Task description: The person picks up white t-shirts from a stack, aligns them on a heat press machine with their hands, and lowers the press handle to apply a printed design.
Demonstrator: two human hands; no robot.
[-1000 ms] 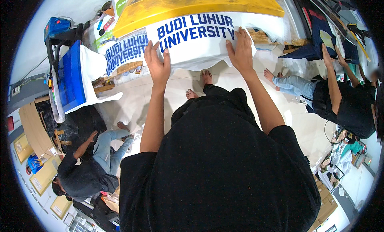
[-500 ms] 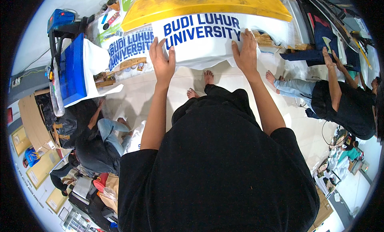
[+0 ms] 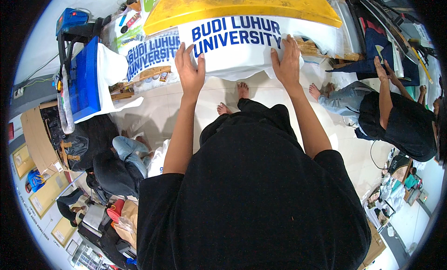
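White cloth (image 3: 233, 64) with large dark blue lettering lies spread in front of me, its near edge hanging in loose folds. Flat against its left side rests my left hand (image 3: 190, 74), open, fingers stretched away from me and thumb apart. My right hand (image 3: 287, 65) lies open in the same way at the right side, fingertips beside the end of the lettering. Neither hand grips anything. Just beyond the fingertips, a stained yellow plate (image 3: 242, 10), apparently part of a heat press, sits above the cloth and hides its far part.
Left of the cloth are sheets with similar blue lettering (image 3: 151, 56) and a blue-plated press (image 3: 83, 81) draped with white cloth. One person (image 3: 118, 174) is low down at the left. Another person (image 3: 396, 123) works at the right beside dark blue cloth (image 3: 377, 49).
Both my hands keep their places on the cloth. The person at the left has bent over further, and the person at the right has shifted slightly.
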